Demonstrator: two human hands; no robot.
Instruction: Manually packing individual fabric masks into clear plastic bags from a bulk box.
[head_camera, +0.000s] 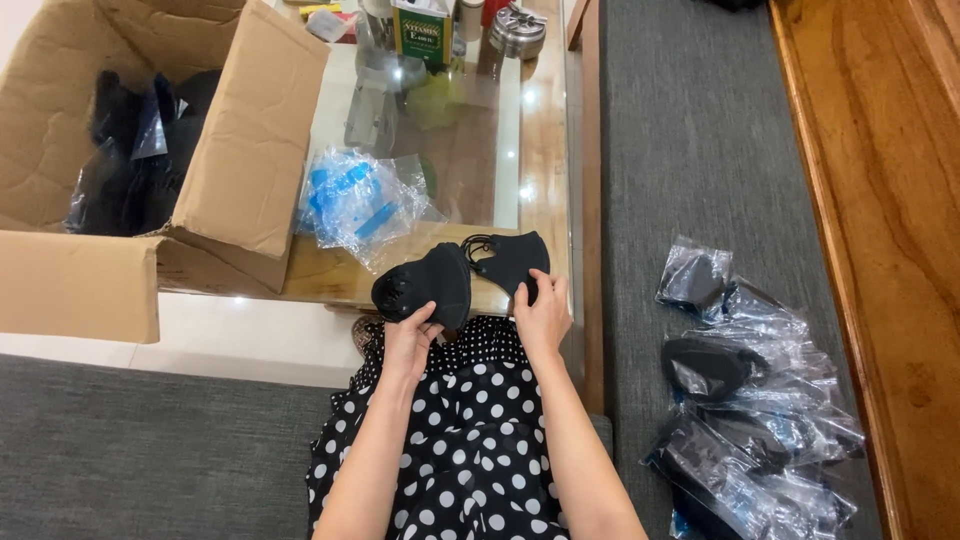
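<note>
A person in a black dress with white polka dots (470, 440) sits on a grey cushion (150, 450), leaning toward a glass-topped wooden table (545, 150). Both hands are closed on one black face mask (460, 275) spread open at the table's near edge: the left hand (410, 335) pinches the rounded, valved half, the right hand (542, 310) pinches the flatter half with its ear loop. Just beyond the mask lies a crumpled heap of clear plastic bags (360, 205) with blue printing. To the left, an open cardboard box (230, 150) holds more dark, bagged items. To the right, on a grey mat, rests a pile of bagged black masks (745, 400). As I judge it, the mask sits right at the table edge, so a loosened pinch could drop it into the lap, and the thin loop could snag or stretch if pulled unevenly.
</note>
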